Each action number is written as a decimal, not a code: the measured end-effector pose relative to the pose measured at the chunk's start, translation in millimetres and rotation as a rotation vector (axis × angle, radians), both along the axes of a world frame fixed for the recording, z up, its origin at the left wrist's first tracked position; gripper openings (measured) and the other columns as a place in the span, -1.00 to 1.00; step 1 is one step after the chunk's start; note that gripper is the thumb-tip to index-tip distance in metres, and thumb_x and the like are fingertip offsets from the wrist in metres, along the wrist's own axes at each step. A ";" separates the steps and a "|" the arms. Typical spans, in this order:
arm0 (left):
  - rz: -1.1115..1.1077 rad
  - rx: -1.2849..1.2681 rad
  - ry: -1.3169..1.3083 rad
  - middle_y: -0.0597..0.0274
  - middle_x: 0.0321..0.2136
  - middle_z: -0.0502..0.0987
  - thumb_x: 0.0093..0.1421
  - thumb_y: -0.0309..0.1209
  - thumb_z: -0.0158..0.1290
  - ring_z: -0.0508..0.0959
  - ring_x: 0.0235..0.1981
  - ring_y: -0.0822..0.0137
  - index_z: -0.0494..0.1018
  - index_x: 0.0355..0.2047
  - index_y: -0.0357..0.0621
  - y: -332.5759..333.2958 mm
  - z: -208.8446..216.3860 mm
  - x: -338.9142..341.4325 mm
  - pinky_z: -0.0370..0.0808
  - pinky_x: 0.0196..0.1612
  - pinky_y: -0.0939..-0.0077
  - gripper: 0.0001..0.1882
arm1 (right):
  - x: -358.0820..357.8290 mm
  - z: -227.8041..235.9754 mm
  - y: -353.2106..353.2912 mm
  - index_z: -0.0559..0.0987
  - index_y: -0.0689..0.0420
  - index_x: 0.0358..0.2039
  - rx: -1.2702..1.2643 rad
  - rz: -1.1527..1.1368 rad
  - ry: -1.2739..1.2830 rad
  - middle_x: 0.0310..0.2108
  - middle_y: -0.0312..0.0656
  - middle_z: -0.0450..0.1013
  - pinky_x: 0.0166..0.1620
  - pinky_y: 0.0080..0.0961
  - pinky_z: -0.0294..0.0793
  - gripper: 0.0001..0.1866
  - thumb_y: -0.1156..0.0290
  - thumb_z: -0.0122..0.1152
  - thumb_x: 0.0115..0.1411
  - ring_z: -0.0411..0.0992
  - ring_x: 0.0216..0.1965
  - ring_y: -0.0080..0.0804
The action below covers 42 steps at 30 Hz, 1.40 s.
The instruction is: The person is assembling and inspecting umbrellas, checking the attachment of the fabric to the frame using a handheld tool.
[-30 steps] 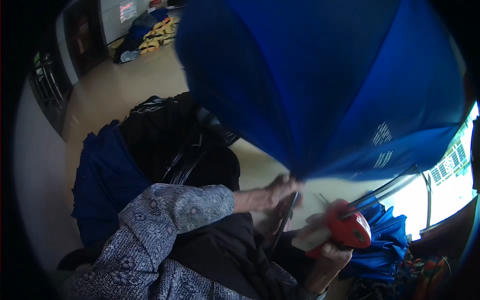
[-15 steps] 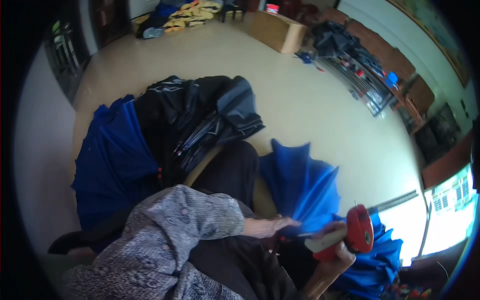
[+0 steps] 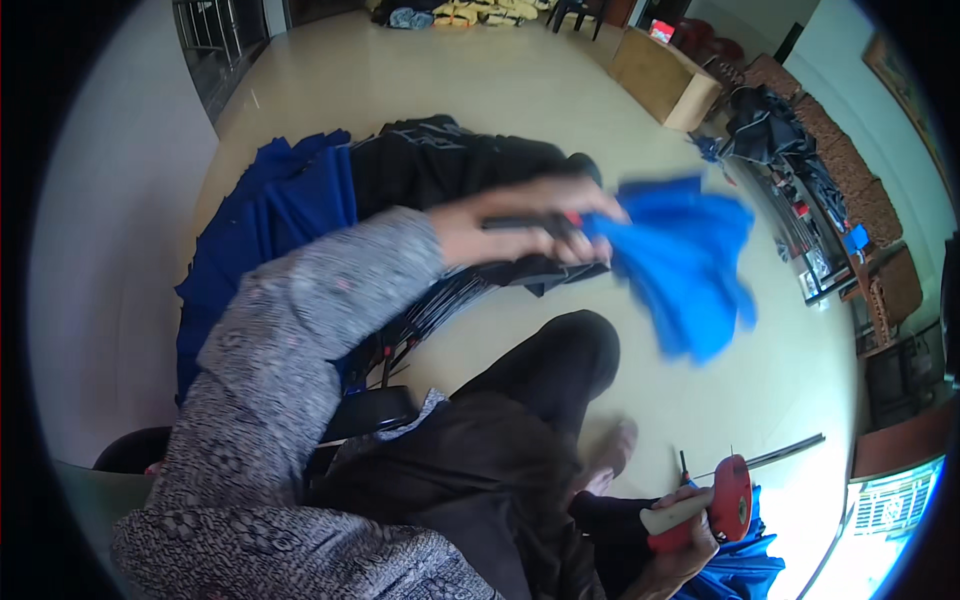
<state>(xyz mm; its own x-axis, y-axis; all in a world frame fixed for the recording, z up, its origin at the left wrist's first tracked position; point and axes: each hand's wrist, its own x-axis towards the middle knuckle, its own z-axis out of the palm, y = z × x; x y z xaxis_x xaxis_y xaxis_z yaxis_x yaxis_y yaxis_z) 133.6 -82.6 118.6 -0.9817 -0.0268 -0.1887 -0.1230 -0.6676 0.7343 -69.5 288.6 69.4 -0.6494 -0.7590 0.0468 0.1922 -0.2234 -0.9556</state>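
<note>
My left hand is raised over the floor, closed around the dark handle end of a blue umbrella. Its blue canopy hangs loosely folded to the right, smeared by motion. Lower right, my right hand grips a red and cream handheld tool with a rounded red head and a thin needle-like tip. Below that hand lie more blue umbrellas, partly hidden by it. Behind my left arm spreads a heap of blue umbrellas and black umbrellas, with ribs and shafts showing.
My bent leg and bare foot are in the middle. A cardboard box stands at the far right, near a low rack and a brown sofa. Yellow bundles lie at the back. A wall bounds the left side.
My left hand has lifted the blue umbrella from beside the tool, up and forward over the heap. My right hand still holds the tool low on the right. The view has shifted.
</note>
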 end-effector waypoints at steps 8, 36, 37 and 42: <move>1.316 -0.496 -0.173 0.25 -0.65 0.37 0.19 -0.17 0.02 0.34 -0.78 0.51 0.32 -0.38 -0.20 -9.1 -82.5 161.0 0.27 -0.77 0.65 -0.68 | 4.6 1.1 -14.8 0.36 0.32 -0.22 0.170 0.079 0.084 -0.47 -0.01 0.43 -0.39 -0.43 0.46 -0.63 0.36 0.17 0.01 0.44 -0.50 -0.29; 0.629 -1.040 -0.392 0.57 -0.76 0.11 0.27 -0.08 -0.10 0.10 -0.77 0.70 0.36 -0.43 -0.01 26.9 -132.4 1.3 0.03 -0.73 0.77 -0.70 | -161.7 -114.7 200.0 0.41 0.18 -0.14 -0.137 -0.892 -0.374 -0.33 -0.13 0.44 -0.19 -0.16 0.49 -0.69 0.34 0.18 0.13 0.46 -0.30 -0.18; 0.565 -1.158 -0.282 0.57 -0.75 0.10 0.27 -0.10 -0.10 0.10 -0.76 0.72 0.37 -0.40 -0.03 50.5 -116.1 -32.5 0.02 -0.71 0.78 -0.71 | -155.2 -134.5 218.5 0.41 0.18 -0.14 -0.157 -0.884 -0.372 -0.33 -0.13 0.44 -0.19 -0.16 0.49 -0.69 0.34 0.18 0.13 0.46 -0.30 -0.18; 0.192 -1.429 0.362 0.31 -0.72 0.29 0.27 -0.36 -0.15 0.33 -0.71 0.55 0.37 -0.42 -0.25 207.5 -73.3 -164.0 0.24 -0.67 0.67 -0.78 | -110.9 -226.3 273.7 0.42 0.12 -0.22 0.003 -1.047 -0.561 -0.34 -0.12 0.43 -0.20 -0.22 0.50 -0.74 0.32 0.19 0.12 0.46 -0.32 -0.21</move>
<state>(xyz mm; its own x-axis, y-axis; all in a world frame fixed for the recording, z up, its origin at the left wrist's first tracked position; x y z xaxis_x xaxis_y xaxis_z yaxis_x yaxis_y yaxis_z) -30.4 124.9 45.3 -0.9285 -0.1057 0.3560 0.2095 0.6423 0.7373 -180.4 562.3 -156.8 -0.8834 0.1538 -0.4427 0.3092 -0.5186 -0.7972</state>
